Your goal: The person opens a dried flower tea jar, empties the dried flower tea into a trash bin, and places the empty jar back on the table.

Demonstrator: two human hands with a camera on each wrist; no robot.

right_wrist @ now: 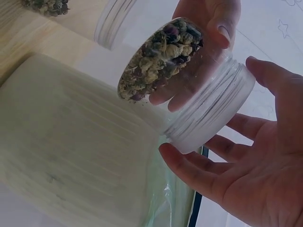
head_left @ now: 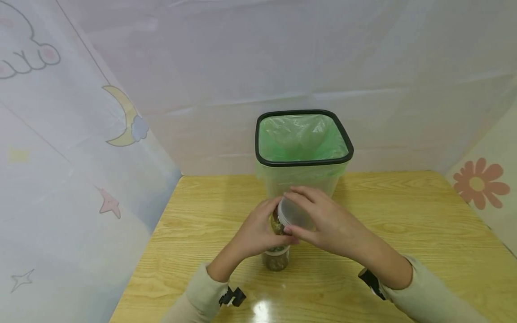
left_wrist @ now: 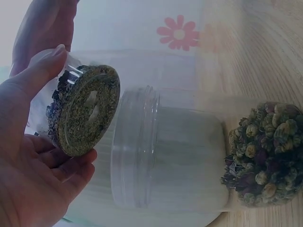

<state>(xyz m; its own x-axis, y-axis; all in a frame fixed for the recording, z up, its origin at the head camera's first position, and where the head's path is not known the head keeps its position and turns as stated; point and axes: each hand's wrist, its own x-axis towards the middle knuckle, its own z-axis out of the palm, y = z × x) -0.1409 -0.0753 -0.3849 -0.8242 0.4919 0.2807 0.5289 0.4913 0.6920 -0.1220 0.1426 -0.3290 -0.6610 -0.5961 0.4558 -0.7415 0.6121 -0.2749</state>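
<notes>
A clear jar [right_wrist: 161,66] with dried flower buds and crumbled dried leaves inside is held tilted in the air between both hands. My left hand [head_left: 258,231] grips its body, the thumb over the side in the left wrist view. My right hand [head_left: 331,220] has its fingers and thumb around the frosted lid [right_wrist: 218,113] at the jar's other end. Below them a second clear jar [left_wrist: 184,156] stands upright on the table, dried buds [left_wrist: 265,156] filling its lower part. The hands partly cover this jar in the head view; whether its top has a lid I cannot tell.
Behind the hands stands a pale bin [head_left: 304,177] with a black rim [head_left: 304,163] and a green liner bag [head_left: 299,139]. The wooden table [head_left: 214,202] backs onto a hanging printed sheet [head_left: 210,89]. Each wrist carries a dark camera mount.
</notes>
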